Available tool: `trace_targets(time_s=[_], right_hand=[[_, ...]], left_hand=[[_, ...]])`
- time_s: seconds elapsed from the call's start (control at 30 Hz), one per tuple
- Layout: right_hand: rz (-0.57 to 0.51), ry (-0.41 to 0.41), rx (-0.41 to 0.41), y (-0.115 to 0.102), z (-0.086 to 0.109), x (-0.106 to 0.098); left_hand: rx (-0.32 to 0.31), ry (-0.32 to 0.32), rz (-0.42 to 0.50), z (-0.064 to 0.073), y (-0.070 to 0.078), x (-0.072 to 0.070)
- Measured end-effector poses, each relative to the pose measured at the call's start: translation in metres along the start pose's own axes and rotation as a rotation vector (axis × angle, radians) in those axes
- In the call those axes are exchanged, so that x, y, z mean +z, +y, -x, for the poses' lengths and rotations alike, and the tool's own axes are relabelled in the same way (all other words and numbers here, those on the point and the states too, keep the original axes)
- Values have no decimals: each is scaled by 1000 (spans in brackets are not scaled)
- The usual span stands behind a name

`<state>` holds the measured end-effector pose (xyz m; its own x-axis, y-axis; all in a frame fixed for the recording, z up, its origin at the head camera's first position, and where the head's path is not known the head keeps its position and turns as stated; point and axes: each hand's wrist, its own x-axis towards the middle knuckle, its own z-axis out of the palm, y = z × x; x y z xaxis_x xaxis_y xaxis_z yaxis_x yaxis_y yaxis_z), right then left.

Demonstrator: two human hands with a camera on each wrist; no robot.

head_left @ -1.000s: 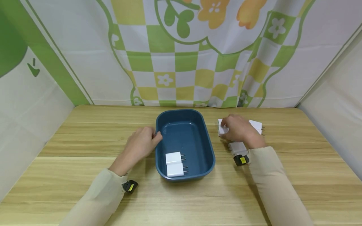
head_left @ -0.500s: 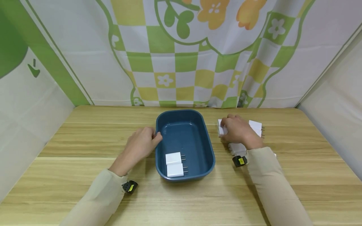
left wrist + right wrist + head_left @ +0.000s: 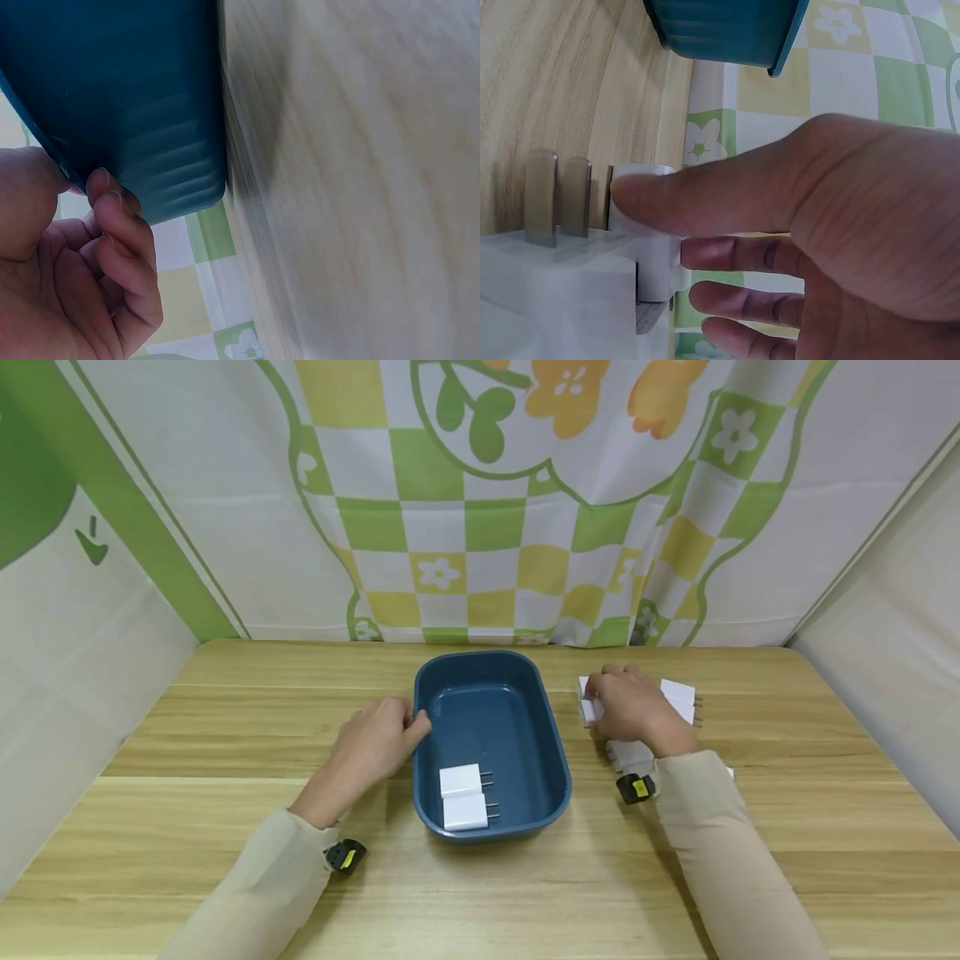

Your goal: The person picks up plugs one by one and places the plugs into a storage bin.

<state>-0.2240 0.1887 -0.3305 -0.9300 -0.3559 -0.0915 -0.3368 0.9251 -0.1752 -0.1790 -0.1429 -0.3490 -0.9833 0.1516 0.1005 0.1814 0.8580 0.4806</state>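
Note:
My left hand (image 3: 367, 747) pinches the left rim of a dark blue plastic tub (image 3: 491, 727), thumb over the edge and curled fingers against the outer wall (image 3: 165, 127). Two white plug-in chargers (image 3: 463, 811) lie side by side at the tub's near left, their prongs pointing right. To the right of the tub, my right hand (image 3: 637, 706) grips a white charger (image 3: 591, 711) from above. In the right wrist view its thumb presses one face of that charger (image 3: 656, 262), and the fingers reach round the far side, partly hidden.
More white chargers (image 3: 677, 693) lie just right of the right hand, prongs outward. Another charger (image 3: 628, 754) sits below the palm, close to the wrist, and a white corner (image 3: 731, 772) peeks out past the sleeve. A patterned curtain (image 3: 487, 568) closes off the table's back edge.
The right forearm has shifted slightly left, uncovering the white corner beside the sleeve. The charger at the right thumb has moved a little toward the body. The left hand and the tub stay put.

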Motion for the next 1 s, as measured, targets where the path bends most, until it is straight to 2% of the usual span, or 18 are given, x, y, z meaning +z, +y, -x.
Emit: trace_targets(time_s=[1.0], right_hand=[[23,20,11,1,-2,2]], left_hand=[[16,8,3,0,0,0]])
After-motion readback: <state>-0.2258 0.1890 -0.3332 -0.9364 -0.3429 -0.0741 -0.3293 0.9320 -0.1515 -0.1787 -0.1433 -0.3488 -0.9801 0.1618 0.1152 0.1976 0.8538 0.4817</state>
